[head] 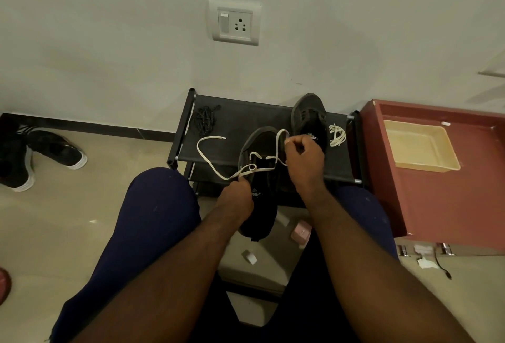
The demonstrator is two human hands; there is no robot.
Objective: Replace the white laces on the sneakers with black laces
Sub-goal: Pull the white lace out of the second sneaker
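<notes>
**White lace comes out of the 1st sneaker**

A seated person works the flat white lace out of a dark fabric sneaker that lies on the top shelf of a black fabric shoe rack, its near end overhanging the shelf between the person's knees. The left hand pinches the lace at the sneaker's left edge. The right hand, fingers curled, grips a raised loop of the same lace on the right. One free end trails left across the shelf.

The step in hand appears to be unlacing: a few crossings are still threaded. The next move likely calls for drawing the loop clear of the remaining eyelets, then reaching to the far left of the shelf for the bundle of thin black laces.

The sneaker's long axis runs near to far, tilted slightly, with the toe apparently toward the wall. A 2nd dark sneaker stands at the far right of the shelf, laces out, with a coiled white lace just beside it.
</notes>
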